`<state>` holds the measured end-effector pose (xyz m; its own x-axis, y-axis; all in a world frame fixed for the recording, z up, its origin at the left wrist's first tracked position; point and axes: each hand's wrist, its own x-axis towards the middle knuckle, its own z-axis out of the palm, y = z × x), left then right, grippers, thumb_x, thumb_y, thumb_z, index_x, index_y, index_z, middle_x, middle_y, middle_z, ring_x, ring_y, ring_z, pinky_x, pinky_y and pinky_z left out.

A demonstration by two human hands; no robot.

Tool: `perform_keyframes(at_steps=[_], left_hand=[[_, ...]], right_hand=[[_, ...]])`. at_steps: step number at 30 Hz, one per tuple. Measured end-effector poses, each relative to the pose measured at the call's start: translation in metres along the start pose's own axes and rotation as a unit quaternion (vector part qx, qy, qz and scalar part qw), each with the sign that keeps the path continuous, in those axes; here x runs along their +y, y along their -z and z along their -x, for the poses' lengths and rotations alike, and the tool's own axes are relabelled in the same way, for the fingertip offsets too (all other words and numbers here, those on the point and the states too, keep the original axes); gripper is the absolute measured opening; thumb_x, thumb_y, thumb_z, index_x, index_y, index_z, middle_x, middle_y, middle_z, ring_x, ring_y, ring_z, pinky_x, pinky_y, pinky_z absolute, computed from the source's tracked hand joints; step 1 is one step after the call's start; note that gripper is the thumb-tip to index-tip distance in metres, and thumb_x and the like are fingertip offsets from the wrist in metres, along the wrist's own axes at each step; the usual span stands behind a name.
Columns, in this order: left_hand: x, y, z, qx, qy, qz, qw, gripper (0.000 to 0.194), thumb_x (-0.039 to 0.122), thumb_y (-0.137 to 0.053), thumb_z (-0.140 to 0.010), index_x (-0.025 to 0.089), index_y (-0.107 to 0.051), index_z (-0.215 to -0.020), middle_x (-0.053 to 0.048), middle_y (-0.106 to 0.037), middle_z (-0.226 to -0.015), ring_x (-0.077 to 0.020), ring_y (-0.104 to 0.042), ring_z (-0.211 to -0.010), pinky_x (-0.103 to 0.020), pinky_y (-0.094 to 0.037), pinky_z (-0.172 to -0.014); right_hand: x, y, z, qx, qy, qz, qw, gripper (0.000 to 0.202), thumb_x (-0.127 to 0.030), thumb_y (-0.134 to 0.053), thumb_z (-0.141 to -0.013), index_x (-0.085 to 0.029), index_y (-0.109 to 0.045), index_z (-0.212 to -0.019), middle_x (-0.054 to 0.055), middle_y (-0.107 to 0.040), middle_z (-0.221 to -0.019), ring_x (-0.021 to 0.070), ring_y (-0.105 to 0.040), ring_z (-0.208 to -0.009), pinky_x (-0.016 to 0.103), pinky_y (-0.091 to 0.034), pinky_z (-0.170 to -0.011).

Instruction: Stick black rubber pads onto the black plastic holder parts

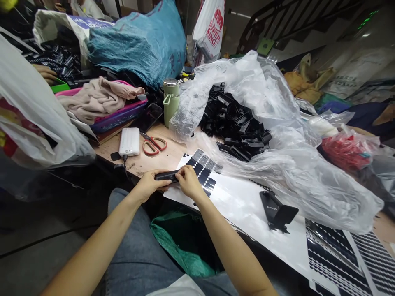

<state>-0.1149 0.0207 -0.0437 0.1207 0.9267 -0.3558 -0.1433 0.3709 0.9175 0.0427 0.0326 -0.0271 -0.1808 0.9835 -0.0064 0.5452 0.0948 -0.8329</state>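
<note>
Near the table's front edge, my left hand (150, 183) is closed around one end of a flat black plastic part (165, 176). At the part's other end, my right hand (188, 179) pinches with its fingertips pressed against the surface. Whether a sticker is between those fingers I cannot make out. Just beyond my right hand lies a sheet of black stickers (202, 164) on a white backing. Farther right, a black plastic stand (276, 209) sits on a large white sheet (239, 205).
A clear plastic bag (296, 164) spills black plastic parts (233, 123). Red-handled scissors (154, 146), a white power bank (129, 142) and a green flask (171, 102) stand left. A green sack (179, 246) hangs below the edge. Another person's hand (45, 74) shows far left.
</note>
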Motion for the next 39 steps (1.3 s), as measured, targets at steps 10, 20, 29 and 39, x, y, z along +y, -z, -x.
perform_keyframes(at_steps=[10, 20, 29, 39], left_hand=[[0.003, 0.001, 0.003, 0.0, -0.006, -0.024, 1.0, 0.05, 0.018, -0.078, -0.055, 0.01, -0.06, -0.101, -0.007, -0.067, -0.086, -0.0139, -0.064, -0.064, -0.025, -0.056, -0.058], [0.009, -0.011, 0.006, -0.021, -0.022, -0.051, 0.998, 0.054, 0.024, -0.078, -0.054, 0.012, -0.06, -0.103, -0.007, -0.067, -0.09, -0.0175, -0.064, -0.072, -0.027, -0.055, -0.061], [0.004, -0.052, 0.008, -0.072, 0.039, -0.073, 0.994, 0.056, 0.021, -0.078, -0.054, 0.011, -0.057, -0.105, -0.005, -0.068, -0.082, -0.0169, -0.065, -0.071, -0.027, -0.055, -0.063], [0.001, -0.053, 0.005, -0.078, 0.058, -0.06, 0.993, 0.056, 0.018, -0.079, -0.054, 0.011, -0.056, -0.105, -0.004, -0.069, -0.076, -0.0153, -0.066, -0.069, -0.023, -0.056, -0.063]], right_hand=[[-0.001, -0.005, -0.002, -0.013, -0.003, 0.012, 1.0, 0.013, -0.018, -0.048, -0.077, -0.018, -0.047, -0.064, 0.008, -0.049, -0.095, 0.0193, -0.047, -0.095, 0.036, -0.034, -0.09], [0.01, 0.02, 0.024, 0.172, -0.058, 0.101, 0.978, 0.026, -0.035, -0.051, -0.078, -0.016, -0.051, -0.094, 0.013, -0.051, -0.098, 0.0249, -0.049, -0.093, 0.037, -0.041, -0.079], [0.043, 0.058, 0.04, 0.197, -0.274, 0.216, 0.916, 0.022, -0.024, -0.046, -0.08, -0.009, -0.053, -0.095, 0.023, -0.052, -0.102, 0.0355, -0.049, -0.097, 0.04, -0.039, -0.069], [0.043, 0.051, 0.043, 0.239, -0.264, 0.192, 0.914, 0.018, -0.022, -0.044, -0.081, -0.011, -0.054, -0.092, 0.019, -0.055, -0.099, 0.0305, -0.051, -0.095, 0.038, -0.038, -0.075]])
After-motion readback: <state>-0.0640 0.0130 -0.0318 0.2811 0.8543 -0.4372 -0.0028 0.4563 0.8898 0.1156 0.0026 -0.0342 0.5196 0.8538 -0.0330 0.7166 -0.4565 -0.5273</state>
